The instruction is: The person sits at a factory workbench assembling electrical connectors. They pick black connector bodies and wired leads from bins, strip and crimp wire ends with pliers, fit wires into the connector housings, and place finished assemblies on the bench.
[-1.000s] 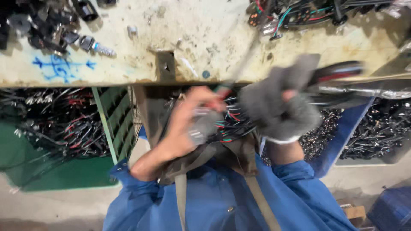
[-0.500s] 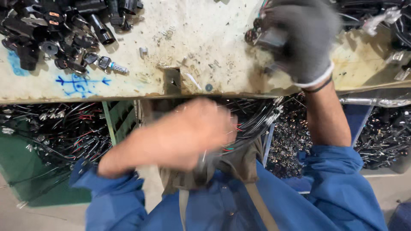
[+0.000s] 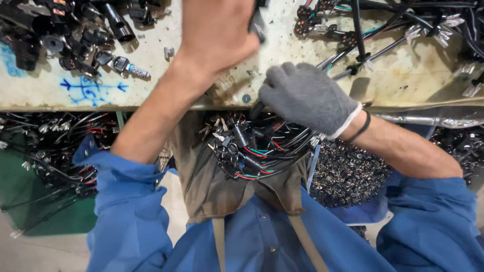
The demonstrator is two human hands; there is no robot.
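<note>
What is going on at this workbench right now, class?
A person in blue work clothes and a brown apron leans over a stained workbench. The bare left hand is up on the bench, gripping a small dark part. The grey-gloved right hand rests at the bench edge, above a bundle of coloured wires lying in the apron. Black parts lie heaped on the bench's left, more wiring on its right.

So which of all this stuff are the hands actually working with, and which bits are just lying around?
In hand:
- left hand, bare, gripping a small dark part
- right hand, grey-gloved, at the bench edge
- bundle of wires in the apron

Lying about:
- black parts pile
- wired connectors
- loose keys
</note>
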